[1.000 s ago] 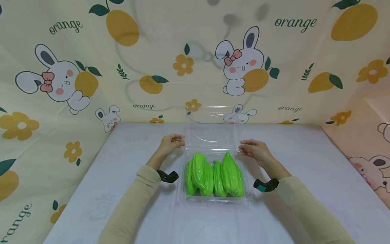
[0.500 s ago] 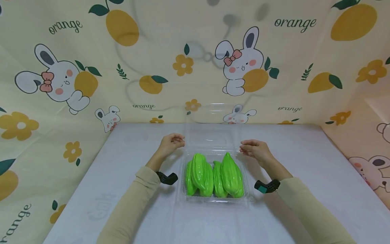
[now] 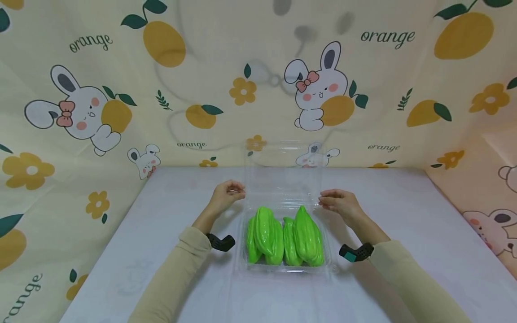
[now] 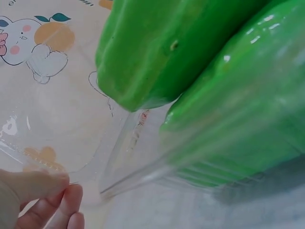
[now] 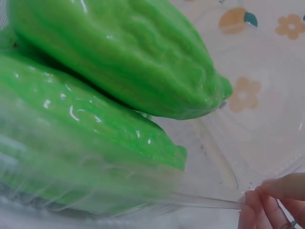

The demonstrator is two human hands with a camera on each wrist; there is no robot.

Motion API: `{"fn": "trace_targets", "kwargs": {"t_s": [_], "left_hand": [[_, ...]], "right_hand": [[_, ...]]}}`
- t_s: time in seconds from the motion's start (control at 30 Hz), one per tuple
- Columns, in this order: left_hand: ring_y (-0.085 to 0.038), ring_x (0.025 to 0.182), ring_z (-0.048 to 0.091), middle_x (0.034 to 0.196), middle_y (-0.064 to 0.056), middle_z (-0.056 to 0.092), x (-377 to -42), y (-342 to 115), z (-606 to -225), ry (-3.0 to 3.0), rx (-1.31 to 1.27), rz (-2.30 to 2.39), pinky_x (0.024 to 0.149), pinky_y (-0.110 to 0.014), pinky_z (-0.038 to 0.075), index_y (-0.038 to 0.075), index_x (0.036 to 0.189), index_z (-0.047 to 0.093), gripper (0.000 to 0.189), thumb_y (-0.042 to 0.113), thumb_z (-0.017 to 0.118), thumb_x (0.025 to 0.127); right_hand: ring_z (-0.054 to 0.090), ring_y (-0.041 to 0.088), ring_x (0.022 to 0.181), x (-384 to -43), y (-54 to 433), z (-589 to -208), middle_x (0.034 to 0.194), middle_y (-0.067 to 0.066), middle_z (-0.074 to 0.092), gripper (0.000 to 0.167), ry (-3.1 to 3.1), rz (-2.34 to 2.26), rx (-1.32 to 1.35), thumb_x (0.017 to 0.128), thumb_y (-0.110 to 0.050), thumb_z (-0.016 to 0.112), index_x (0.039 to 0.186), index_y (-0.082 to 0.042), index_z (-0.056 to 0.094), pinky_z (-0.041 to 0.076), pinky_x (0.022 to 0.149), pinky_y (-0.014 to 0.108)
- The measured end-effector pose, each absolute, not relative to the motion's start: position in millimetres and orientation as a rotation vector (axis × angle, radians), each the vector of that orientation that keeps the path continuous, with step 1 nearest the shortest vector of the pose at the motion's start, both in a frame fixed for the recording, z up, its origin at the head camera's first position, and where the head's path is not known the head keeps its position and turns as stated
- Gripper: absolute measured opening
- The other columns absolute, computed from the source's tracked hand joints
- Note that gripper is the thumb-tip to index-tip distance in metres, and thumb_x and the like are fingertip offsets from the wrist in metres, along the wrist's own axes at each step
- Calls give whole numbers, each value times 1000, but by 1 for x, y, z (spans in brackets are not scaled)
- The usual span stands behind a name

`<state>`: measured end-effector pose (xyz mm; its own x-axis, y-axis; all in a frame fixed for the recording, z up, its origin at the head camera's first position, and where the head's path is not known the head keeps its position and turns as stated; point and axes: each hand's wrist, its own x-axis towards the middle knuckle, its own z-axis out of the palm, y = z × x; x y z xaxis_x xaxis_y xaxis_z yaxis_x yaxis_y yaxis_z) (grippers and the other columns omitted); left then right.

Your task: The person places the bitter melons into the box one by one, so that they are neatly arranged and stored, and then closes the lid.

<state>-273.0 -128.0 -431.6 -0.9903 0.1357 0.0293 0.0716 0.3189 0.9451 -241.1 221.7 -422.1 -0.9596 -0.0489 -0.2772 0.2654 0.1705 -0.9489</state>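
Note:
A clear plastic clamshell box [image 3: 284,270] stands in the middle of the table with its lid [image 3: 282,179] raised at the back. Several glossy green ridged gourds [image 3: 264,233] fill the box, some lying on top of others. At the lid's left edge near the hinge, my left hand [image 3: 226,195] pinches the plastic between thumb and fingers [image 4: 45,183]. On the opposite edge, my right hand [image 3: 342,204] does the same with its thumb and fingers [image 5: 286,186]. In both wrist views the gourds loom large beside the transparent wall.
A white cloth covers the table [image 3: 169,269]. Behind it hangs a cream backdrop [image 3: 218,54] printed with rabbits and oranges, which also runs along both sides. Each wrist wears a black camera band [image 3: 221,242].
The head view has tilted slightly, so the whole scene sits a little lower. Both hands stay at the lid's edges, and the gourds keep their places.

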Motion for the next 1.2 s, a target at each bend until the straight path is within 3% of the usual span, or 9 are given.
{"fn": "trace_targets", "kwargs": {"t_s": [0.13,0.27,0.37,0.7,0.83,1.07,1.2], "left_hand": [[-2,77,61,108,-25,67,-269,-128,-430,2525,225,1793,66,-10,49,-7,103,62,20,-3,69,84],[-4,79,62,108,-26,67,-268,-127,-430,2539,248,1792,66,-10,49,-7,102,62,19,-2,69,85],[-2,78,62,108,-24,67,-268,-127,-430,2560,268,1786,67,-11,50,-6,101,62,18,-1,69,85],[-1,76,59,103,-24,68,-265,-126,-432,2632,337,1769,68,-10,50,-5,96,63,15,-1,71,84],[-2,77,59,101,-24,68,-263,-125,-431,2649,355,1772,69,-10,50,-6,96,63,15,-2,71,83],[-28,87,67,99,-27,68,-261,-124,-429,2680,426,1792,71,-12,52,-8,94,63,14,-4,70,83],[-32,90,68,99,-26,68,-262,-123,-429,2706,446,1781,73,-13,54,-8,93,63,13,-5,70,83]], "right_hand": [[66,-1,77,-240,222,-423,79,-15,68,36,2192,-1898,205,94,-9,60,123,10,52,59,79,18],[67,-1,77,-241,223,-425,78,-15,68,13,2173,-1940,195,93,-7,61,105,-4,62,59,77,17],[67,-1,77,-242,224,-425,78,-15,68,7,2162,-1978,186,93,-7,62,100,-8,64,58,76,16],[66,-4,77,-231,223,-416,78,-22,65,37,2396,-1904,131,94,-16,63,119,12,57,59,78,18],[64,-7,76,-230,223,-412,76,-25,63,41,2535,-1875,113,94,-18,63,120,13,56,59,78,18],[62,-8,72,-232,221,-405,77,-25,65,38,2647,-1920,127,91,-16,67,115,12,60,57,71,12],[61,-8,70,-232,217,-401,78,-22,67,33,2737,-1949,131,88,-13,71,111,8,63,54,67,10]]}}
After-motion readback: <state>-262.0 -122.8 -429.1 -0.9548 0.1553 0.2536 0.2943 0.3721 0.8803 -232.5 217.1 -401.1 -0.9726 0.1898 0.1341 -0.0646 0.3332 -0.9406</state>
